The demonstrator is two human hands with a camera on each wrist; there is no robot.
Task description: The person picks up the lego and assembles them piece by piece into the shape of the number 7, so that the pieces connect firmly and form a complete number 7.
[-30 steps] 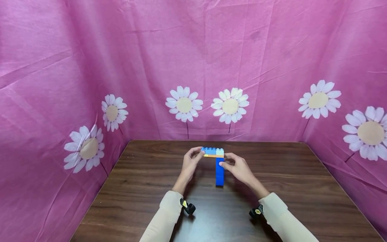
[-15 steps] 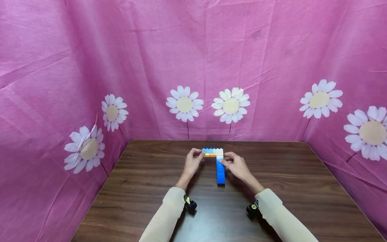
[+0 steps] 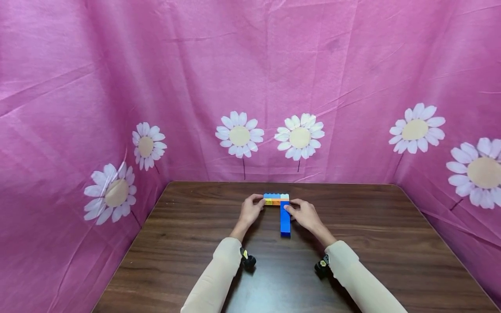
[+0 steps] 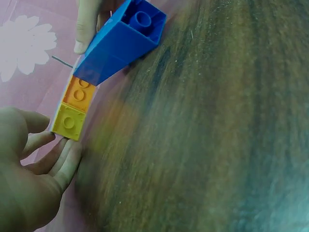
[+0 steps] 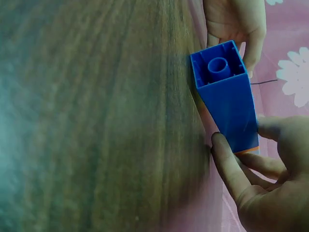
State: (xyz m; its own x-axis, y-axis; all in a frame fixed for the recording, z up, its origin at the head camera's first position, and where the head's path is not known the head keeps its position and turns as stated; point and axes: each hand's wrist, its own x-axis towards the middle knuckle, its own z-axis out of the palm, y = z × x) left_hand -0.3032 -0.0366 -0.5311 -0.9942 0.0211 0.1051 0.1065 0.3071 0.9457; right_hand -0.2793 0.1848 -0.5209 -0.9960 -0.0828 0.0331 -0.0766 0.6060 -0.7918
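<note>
Both hands hold one L-shaped build of toy building blocks. Its crosswise bar has a light blue and white row [image 3: 275,196] with studs along the far edge, and a row of yellow [image 4: 69,121] and orange [image 4: 78,94] blocks beneath. From the bar's right end a blue block column [image 3: 285,221] extends toward the person, its hollow end facing both wrist cameras. My left hand [image 3: 250,210] pinches the bar's left end at the yellow block. My right hand [image 3: 307,214] grips the column where it joins the bar, thumb on the blue face.
A dark wood-grain table [image 3: 188,217] lies under the hands. Behind it and at both sides hangs a pink cloth [image 3: 250,65] printed with large white daisies. Each wrist carries a small black camera, one left camera [image 3: 248,262] and one right camera [image 3: 322,267].
The bar has dropped slightly and the column's near end has risen a little in the head view, so the build is tilted more. Yellow and orange faces show more. Both grips stay.
</note>
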